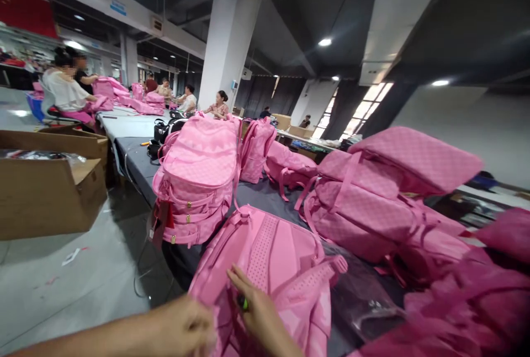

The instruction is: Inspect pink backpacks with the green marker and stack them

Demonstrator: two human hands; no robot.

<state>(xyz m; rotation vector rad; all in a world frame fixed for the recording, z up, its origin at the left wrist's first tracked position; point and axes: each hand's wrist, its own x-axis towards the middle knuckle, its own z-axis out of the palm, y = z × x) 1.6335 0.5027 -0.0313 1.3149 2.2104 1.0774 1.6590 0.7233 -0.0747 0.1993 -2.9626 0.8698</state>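
A pink backpack [296, 241] lies in front of me with its padded, perforated back panel and shoulder straps facing up. My right hand [259, 304] rests over its middle, fingers stretched along the panel, with a small black tool with a bright green end [243, 303] tucked in the grip. The tool's exact kind is hidden by the hand. At the backpack's lower left edge is my left hand [188, 321], blurred by motion, its fingers curled in. What those fingers hold, if anything, cannot be made out.
An upright pink backpack [199, 164] with a dark tag stands at the table's left edge. More pink backpacks [372, 197] are heaped to the right, near a clear plastic bag [372, 313]. Cardboard boxes [49, 191] stand on the floor at left. Several people work along the far table [141, 125].
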